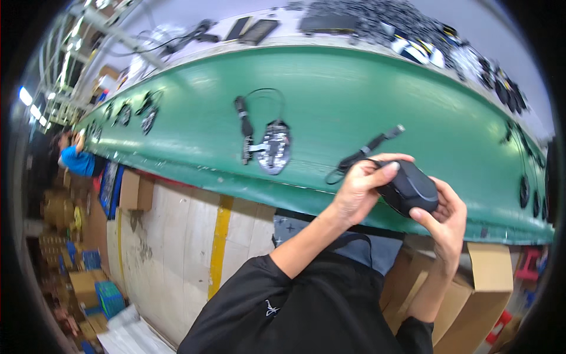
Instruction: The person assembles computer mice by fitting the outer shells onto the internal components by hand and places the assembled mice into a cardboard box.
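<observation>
A black computer mouse (411,187) is held between my two hands above the near edge of the green conveyor belt (330,82). My left hand (364,184) grips its left end, with the thumb on top. Around its right end closes my right hand (443,217), thumb on the near side. The mouse's bundled black cable (361,155) trails past my left hand, its plug pointing away to the right. Farther left on the belt lies an opened mouse base (275,147) with bare circuitry, joined by a ribbon to a small board, its own cable (244,118) beside it.
More mouse parts with cables (150,118) lie along the belt at the left, and several mice (524,190) at the far right. A shelf behind holds a heap of dark parts (377,20). Cardboard boxes (490,266) stand below right. A person in blue (76,158) is at the far left.
</observation>
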`<action>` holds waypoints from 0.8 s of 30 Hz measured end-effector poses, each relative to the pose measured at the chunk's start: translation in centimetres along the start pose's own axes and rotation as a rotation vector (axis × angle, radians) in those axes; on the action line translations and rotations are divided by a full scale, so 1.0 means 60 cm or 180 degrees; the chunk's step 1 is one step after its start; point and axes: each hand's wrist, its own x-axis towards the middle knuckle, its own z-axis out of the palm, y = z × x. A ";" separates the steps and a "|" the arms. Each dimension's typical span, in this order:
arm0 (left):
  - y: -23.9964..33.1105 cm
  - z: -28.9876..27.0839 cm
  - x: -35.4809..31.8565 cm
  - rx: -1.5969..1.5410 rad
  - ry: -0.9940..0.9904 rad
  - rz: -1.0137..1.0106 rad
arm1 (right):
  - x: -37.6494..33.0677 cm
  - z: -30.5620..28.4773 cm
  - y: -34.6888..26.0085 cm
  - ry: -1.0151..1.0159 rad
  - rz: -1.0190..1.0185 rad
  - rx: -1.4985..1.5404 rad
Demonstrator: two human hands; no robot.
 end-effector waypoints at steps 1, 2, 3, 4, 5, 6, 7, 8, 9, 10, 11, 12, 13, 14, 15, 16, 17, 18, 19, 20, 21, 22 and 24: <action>0.002 -0.002 0.002 -0.0034 -0.0010 -0.0061 | 0.004 -0.008 0.001 -0.0190 0.0076 -0.0125; -0.007 0.005 0.014 -0.0045 -0.0083 -0.0096 | 0.002 -0.022 -0.006 -0.0143 0.0142 -0.0218; -0.005 0.005 0.021 -0.0084 0.0004 -0.0108 | 0.013 -0.019 -0.005 -0.0091 0.0070 -0.0074; -0.003 0.004 0.027 -0.0132 0.0082 -0.0128 | 0.024 -0.016 -0.004 -0.0027 0.0006 0.0066; -0.003 0.012 0.035 -0.0126 0.0106 -0.0115 | 0.033 -0.028 -0.008 0.0154 -0.0117 -0.0016; 0.007 0.004 0.024 -0.0109 0.0143 -0.0073 | 0.060 -0.046 0.013 0.0366 -0.0515 -0.0098; 0.018 -0.002 0.009 0.0313 0.0183 -0.0119 | 0.089 -0.070 0.005 0.0513 -0.0625 0.0020; 0.030 -0.004 -0.008 0.0719 0.0196 -0.0185 | 0.110 -0.099 -0.008 0.0692 -0.0735 0.0118; 0.052 -0.016 -0.038 0.1490 0.0250 0.0005 | 0.126 -0.127 -0.005 0.1003 -0.0603 0.0263; 0.068 -0.032 -0.068 0.1999 0.0545 0.0352 | 0.139 -0.159 -0.002 0.1334 -0.0478 0.0396; 0.090 -0.049 -0.092 0.2943 0.1045 0.0993 | 0.151 -0.196 0.028 0.1581 -0.0242 0.0453; 0.114 -0.065 -0.107 0.3260 0.1674 0.1350 | 0.158 -0.239 0.074 0.1641 -0.0270 0.0413; 0.138 -0.076 -0.111 0.3450 0.2203 0.1428 | 0.139 -0.294 0.110 0.2004 -0.0012 0.0059; 0.166 -0.094 -0.111 0.4787 0.2727 0.1550 | 0.132 -0.317 0.140 0.2281 0.0299 -0.0217; 0.184 -0.122 -0.112 0.5255 0.2973 0.1538 | 0.124 -0.312 0.150 0.2438 0.0641 -0.0526; 0.193 -0.144 -0.107 0.5724 0.3233 0.1530 | 0.120 -0.297 0.150 0.2577 0.0975 -0.0831; 0.198 -0.152 -0.101 0.5725 0.3242 0.1527 | 0.109 -0.253 0.127 0.2823 0.0867 -0.2122; 0.200 -0.155 -0.093 0.6359 0.3051 0.1483 | 0.095 -0.213 0.117 0.3245 0.0484 -0.3354; 0.199 -0.157 -0.082 0.6978 0.2803 0.1458 | 0.088 -0.179 0.106 0.3211 0.0020 -0.3407; 0.203 -0.149 -0.073 0.6954 0.2725 0.1491 | 0.087 -0.137 0.091 0.3163 -0.0446 -0.3442; 0.209 -0.144 -0.064 0.7037 0.2714 0.0912 | 0.083 -0.049 0.047 0.2554 -0.0285 -0.2050; 0.220 -0.140 -0.058 0.7099 0.2704 0.0369 | 0.081 0.023 0.038 0.2079 -0.0756 -0.1919; 0.218 -0.146 -0.050 0.6943 0.2531 0.0379 | 0.083 0.131 0.049 0.0585 -0.1838 -0.2091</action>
